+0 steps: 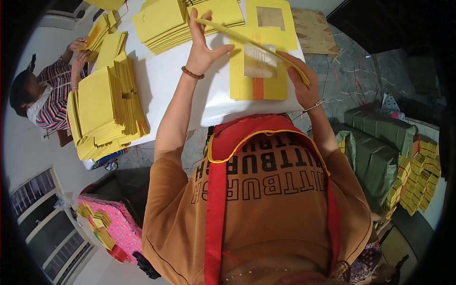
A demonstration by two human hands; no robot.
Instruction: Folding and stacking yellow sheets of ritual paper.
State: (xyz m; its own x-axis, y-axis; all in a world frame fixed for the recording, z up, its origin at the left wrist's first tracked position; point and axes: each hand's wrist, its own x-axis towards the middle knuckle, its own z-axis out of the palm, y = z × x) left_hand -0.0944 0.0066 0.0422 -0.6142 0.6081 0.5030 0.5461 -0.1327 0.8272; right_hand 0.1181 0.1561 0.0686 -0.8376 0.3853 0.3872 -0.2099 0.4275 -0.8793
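Right hand (304, 81) grips a flat yellow paper packet (232, 33); left hand (202, 47) splays wide by its end; yellow paper stacks (97, 102) crowd nearby.

So we've got a yellow paper piece (232, 33) tilted over the white table (159, 83), right hand (305, 84) gripping it, left hand (201, 53) splayed.

We hold our left hand (203, 53) high, near upper centre, spread wide; our right hand (305, 94), right of centre and lower, is curled in a grip.
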